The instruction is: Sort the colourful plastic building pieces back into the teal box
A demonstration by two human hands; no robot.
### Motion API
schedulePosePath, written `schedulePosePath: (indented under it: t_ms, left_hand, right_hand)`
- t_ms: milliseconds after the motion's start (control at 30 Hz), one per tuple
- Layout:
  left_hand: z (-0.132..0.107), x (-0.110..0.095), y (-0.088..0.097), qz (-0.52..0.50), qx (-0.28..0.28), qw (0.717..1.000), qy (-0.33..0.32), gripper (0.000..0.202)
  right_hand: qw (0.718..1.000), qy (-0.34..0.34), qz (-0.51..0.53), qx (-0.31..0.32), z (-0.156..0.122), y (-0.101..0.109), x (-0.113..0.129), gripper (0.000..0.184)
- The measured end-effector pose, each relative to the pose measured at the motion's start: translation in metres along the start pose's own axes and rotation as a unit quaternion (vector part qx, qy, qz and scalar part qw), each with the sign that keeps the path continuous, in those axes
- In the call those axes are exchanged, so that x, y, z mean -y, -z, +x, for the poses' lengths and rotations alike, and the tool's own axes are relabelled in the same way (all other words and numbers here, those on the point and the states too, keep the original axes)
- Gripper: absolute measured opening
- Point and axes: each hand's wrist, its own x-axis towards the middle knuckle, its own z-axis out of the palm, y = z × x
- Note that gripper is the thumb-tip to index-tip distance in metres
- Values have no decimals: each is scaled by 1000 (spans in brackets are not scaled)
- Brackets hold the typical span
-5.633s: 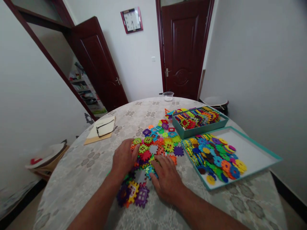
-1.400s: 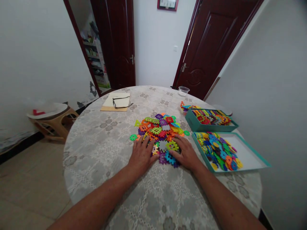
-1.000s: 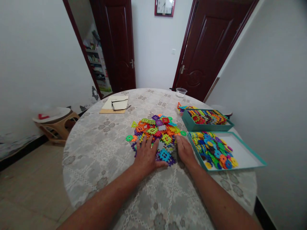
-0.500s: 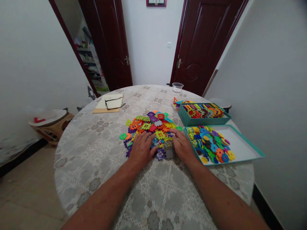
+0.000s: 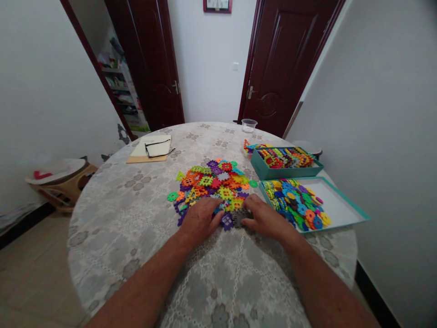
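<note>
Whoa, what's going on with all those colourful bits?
A person has both bare hands in a pile of colourful plastic pieces on a round table. The left hand is at the near left of the pile, and the right hand is at a dark grey piece; whether either holds anything is hard to tell. To the right, a green box has more pieces packed in rows, and a shallow tray holds round ones.
</note>
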Motion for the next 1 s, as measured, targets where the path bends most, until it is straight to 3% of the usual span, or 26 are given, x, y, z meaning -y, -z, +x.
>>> schedulePosePath:
  t_ms: [100, 233, 400, 533, 600, 733, 867, 1000]
  left_hand:
    - [0, -8, 2, -51, 42, 998, 17, 35]
    - [2, -20, 4, -141, 101, 982, 71, 50]
    - [5, -23, 7, -208, 156, 961, 92, 15]
    - [6, -18, 12, -191, 162, 961, 120, 16]
    - [5, -18, 13, -181, 163, 963, 118, 15]
    - [1, -23, 11, -168, 186, 965, 79, 10]
    - [0, -26, 8, -149, 169, 973, 44, 14]
    - [0, -24, 5, -113, 144, 981, 57, 8]
  right_hand:
    - [999, 5, 47, 0, 2, 6, -1, 7]
    - [986, 16, 161, 25, 2, 10, 7, 7]
    - [971, 30, 229, 55, 3, 6, 18, 17]
    - [986, 8, 138, -89, 8, -3, 7, 23]
    - [989, 5, 68, -128, 10, -11, 0, 28]
    - [995, -9, -6, -100, 11, -21, -4, 27]
    - [997, 4, -6, -81, 11, -17, 0, 5]
    - [998, 9, 54, -33, 10, -7, 4, 15]
